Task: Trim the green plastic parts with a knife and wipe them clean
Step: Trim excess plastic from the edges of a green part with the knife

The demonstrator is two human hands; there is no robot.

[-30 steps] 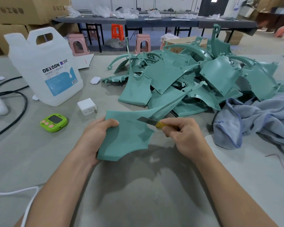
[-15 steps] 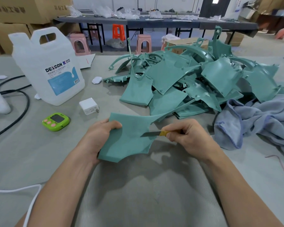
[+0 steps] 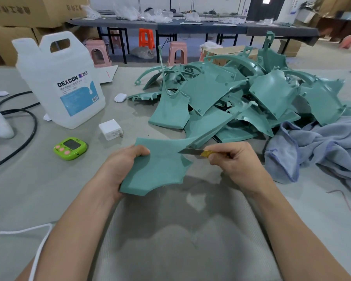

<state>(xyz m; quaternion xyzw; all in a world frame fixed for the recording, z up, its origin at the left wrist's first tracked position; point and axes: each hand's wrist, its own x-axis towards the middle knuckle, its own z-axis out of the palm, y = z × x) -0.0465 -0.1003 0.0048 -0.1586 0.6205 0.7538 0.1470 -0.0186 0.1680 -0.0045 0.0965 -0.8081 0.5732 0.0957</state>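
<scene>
Over the worktop (image 3: 49, 189), the plastic part (image 3: 158, 167) sits near centre, the left grip (image 3: 120, 167) on its left edge, the right grip (image 3: 237, 163) just to its right. The knife (image 3: 197, 152) reaches from the right grip onto the part's right edge. Behind lies the pile of parts (image 3: 231, 98), the cloth (image 3: 322, 147) at its near right. At far left stands the jug (image 3: 59, 82). The charger (image 3: 110, 129) and the timer (image 3: 70, 148) lie on its near side, the cable (image 3: 36, 124) to its left.
</scene>
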